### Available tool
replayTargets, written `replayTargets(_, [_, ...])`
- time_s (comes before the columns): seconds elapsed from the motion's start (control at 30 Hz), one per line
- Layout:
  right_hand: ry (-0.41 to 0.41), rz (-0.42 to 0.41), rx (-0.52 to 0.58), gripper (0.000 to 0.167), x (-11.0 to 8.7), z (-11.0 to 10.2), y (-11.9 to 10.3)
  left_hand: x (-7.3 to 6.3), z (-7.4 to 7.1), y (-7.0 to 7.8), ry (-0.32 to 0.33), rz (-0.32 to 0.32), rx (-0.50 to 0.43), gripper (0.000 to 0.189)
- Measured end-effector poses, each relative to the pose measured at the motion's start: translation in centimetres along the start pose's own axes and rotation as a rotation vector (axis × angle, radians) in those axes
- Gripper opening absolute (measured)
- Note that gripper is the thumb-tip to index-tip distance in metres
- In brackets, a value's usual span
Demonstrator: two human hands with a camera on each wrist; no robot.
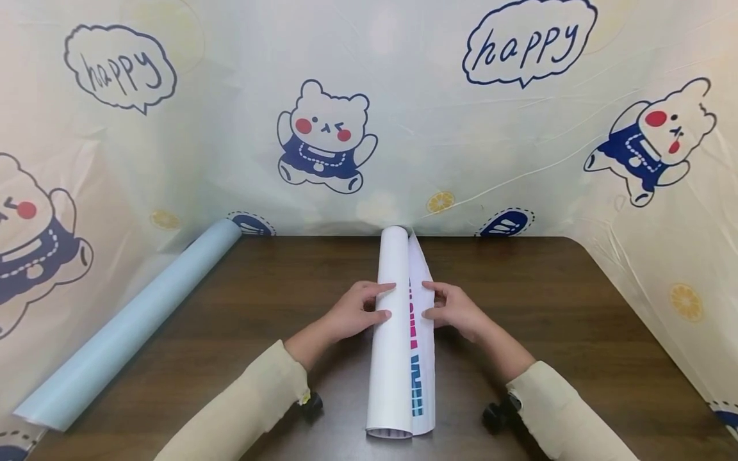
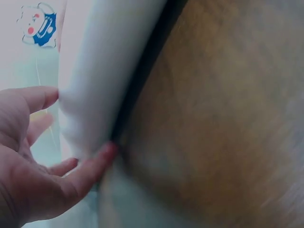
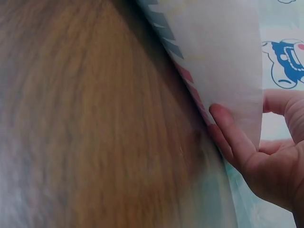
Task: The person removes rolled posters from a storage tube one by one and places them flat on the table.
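A white sheet rolled into a long tube lies lengthwise on the dark wooden table, pointing away from me. Its free edge stands up along the right side, with pink and blue print on the inner face. My left hand grips the tube's left side around mid-length; the left wrist view shows the fingertips against the white roll. On the other side, my right hand holds the free edge, and its fingers lie along the sheet's outer face in the right wrist view.
A light blue roll lies slanted along the table's left edge. Behind the table hangs a pale curtain printed with bears and "happy" bubbles, which also runs down both sides. Dark wrist straps show below the sleeves.
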State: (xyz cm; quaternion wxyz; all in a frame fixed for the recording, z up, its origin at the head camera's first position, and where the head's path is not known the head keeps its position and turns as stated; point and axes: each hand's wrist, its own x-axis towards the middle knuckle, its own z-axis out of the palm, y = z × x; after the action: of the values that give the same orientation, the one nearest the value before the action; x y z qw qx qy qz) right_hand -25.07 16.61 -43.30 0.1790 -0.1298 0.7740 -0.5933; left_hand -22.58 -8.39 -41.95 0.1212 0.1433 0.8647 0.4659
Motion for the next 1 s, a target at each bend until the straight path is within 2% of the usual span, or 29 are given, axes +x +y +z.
replayTargets(0.1, [-0.03, 0.0, -0.009, 0.071, -0.1, -0.4, 0.0, 0.0, -0.3, 0.7, -0.03, 0.088, 0.281, 0.046])
replayTargets(0.2, [-0.048, -0.008, -0.018, 0.072, 0.0, -0.7, 0.1, 0.2, -0.4, 1.4, -0.093, 0.2, 0.494, 0.038])
replayTargets(0.27, [-0.061, -0.006, -0.019, 0.072, 0.0, -0.8, 0.0, 0.3, -0.5, 1.9, -0.132, 0.268, 0.603, 0.035])
replayTargets(0.37, [-0.069, 0.0, -0.019, 0.072, 0.0, -0.9, 0.0, 0.6, -0.3, 2.6, -0.159, 0.348, 0.719, 0.031])
replayTargets(0.47, [-0.065, 0.007, -0.025, 0.074, -0.2, -1.2, 0.0, 0.8, 0.0, 3.1, -0.164, 0.381, 0.802, 0.038])
replayTargets(0.57, [-0.053, 0.02, -0.04, 0.076, -0.3, -1.6, 0.2, 0.9, 0.1, 3.5, -0.16, 0.378, 0.89, 0.047])
replayTargets(0.73, [-0.03, 0.033, -0.064, 0.078, -0.5, -2.4, 0.4, 1.1, 0.0, 3.9, -0.141, 0.35, 1.006, 0.044])
replayTargets(1.0, [-0.018, 0.029, -0.091, 0.078, -0.6, -3.7, 0.6, 1.2, -0.9, 3.9, -0.142, 0.366, 0.951, 0.037])
